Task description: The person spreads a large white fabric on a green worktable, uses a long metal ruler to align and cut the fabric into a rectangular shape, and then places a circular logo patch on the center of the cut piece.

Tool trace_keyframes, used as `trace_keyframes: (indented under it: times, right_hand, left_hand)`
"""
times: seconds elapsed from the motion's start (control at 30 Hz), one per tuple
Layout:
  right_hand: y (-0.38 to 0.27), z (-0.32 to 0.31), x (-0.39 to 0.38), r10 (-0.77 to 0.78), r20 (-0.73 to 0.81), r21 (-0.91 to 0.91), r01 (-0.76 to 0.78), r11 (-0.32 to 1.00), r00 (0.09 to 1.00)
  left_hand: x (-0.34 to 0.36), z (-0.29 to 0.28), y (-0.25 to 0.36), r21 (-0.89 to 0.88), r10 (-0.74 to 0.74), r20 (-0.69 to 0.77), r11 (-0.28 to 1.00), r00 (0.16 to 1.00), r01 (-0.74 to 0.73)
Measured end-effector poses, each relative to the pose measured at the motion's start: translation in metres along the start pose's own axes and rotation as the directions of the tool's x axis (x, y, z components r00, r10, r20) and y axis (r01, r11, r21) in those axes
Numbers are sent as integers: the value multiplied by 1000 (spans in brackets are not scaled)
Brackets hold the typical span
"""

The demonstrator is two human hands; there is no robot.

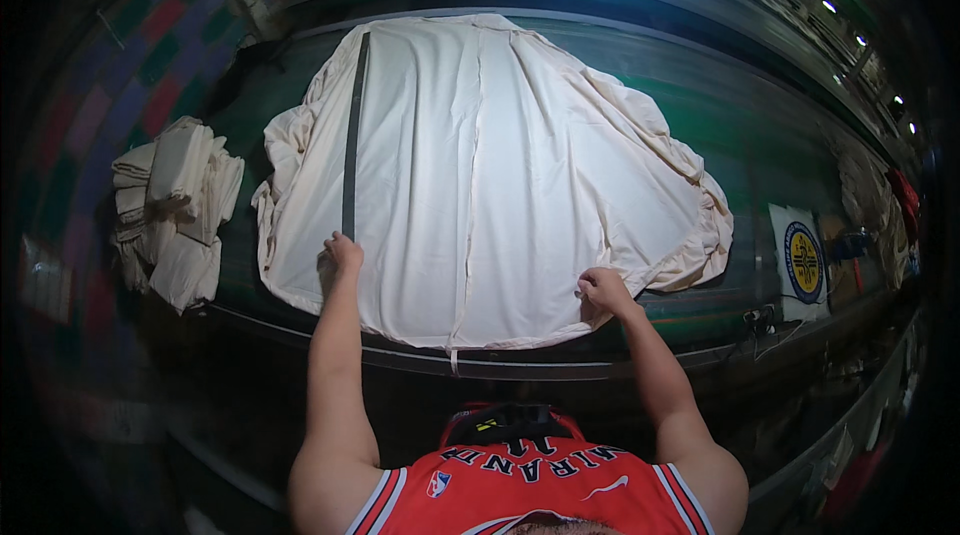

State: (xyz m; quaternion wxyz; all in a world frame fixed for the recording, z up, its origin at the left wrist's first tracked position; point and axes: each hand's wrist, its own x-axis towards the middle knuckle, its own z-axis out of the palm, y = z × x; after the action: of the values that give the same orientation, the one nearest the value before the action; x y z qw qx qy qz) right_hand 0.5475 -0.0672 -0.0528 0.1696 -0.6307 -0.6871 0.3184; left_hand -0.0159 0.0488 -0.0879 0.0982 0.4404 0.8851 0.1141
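A large cream cloth (530,195) with a lengthwise seam lies spread over the green table, loosely creased down its middle and bunched along both sides. On its left part lies a long, straight dark strip (355,135), running from the far edge toward me. My left hand (343,252) is closed at the strip's near end; whether its curled fingers hold the strip or the cloth is hidden. My right hand (604,290) pinches the cloth near its front right edge, where folds spread from the fingers. The cloth's near edge hangs slightly over the table's front rim.
A pile of folded cream cloth (180,200) sits at the table's left end. To the right are a white sheet with a round blue and yellow emblem (803,262) and a small plug with cords (762,319). The green table (690,105) extends far to the right.
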Motion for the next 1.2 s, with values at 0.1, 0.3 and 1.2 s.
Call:
trace_keyframes:
  times: [0.1,0.3,1.2]
  right_hand:
    - [1,-2,-6,17,-44,33,-16,999,999]
    - [1,-12,-8,49,-145,70,-39,997,988]
    - [299,-260,171,117,-669,-170,-305,937,734]
  left_hand:
    - [17,-4,-7,-100,-114,66,988,991,121]
    - [45,-8,-17,-170,-111,195,975,975,145]
    - [-399,-4,129,-821,-64,457,353,887,448]
